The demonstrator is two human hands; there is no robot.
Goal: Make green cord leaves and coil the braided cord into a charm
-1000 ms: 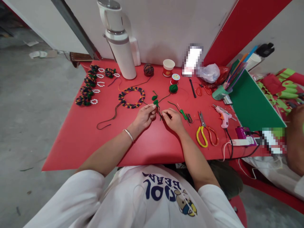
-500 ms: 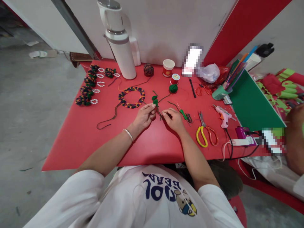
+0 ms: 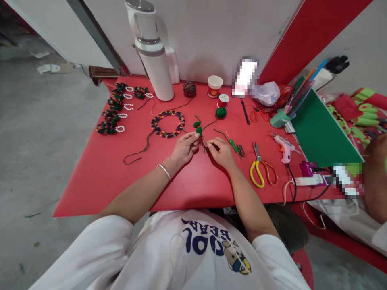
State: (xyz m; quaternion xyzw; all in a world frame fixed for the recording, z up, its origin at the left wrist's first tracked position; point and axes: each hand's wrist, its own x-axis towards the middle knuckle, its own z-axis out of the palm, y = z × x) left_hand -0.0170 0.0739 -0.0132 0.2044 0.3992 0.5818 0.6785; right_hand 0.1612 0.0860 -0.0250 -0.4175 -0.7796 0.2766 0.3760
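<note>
Between thumb and forefinger, my left hand (image 3: 188, 145) pinches a small green crocheted piece (image 3: 198, 130), leaf-like in shape. Dark green yarn tails (image 3: 203, 144) hang from it towards my right hand (image 3: 220, 151), whose fingertips are closed in a pinch on the yarn; the exact grip is too small to see clearly. Just beyond my left fingertips lies a second green crocheted piece (image 3: 197, 124). A strand runs over the table towards a green yarn ball (image 3: 221, 112). A crochet hook with a green handle (image 3: 234, 145) rests right of my right hand.
Left of my hands lies a multicoloured crocheted ring (image 3: 167, 124). Beaded yarn pieces (image 3: 115, 103) line the left side. A white thermos (image 3: 155, 72) and paper cup (image 3: 215, 86) stand behind. Scissors (image 3: 256, 165) and a pink glue gun (image 3: 286, 148) lie right, near another person's arm (image 3: 375, 177).
Both hands keep almost the same pose, with the green piece still in the left pinch. The whole view has shifted very slightly.
</note>
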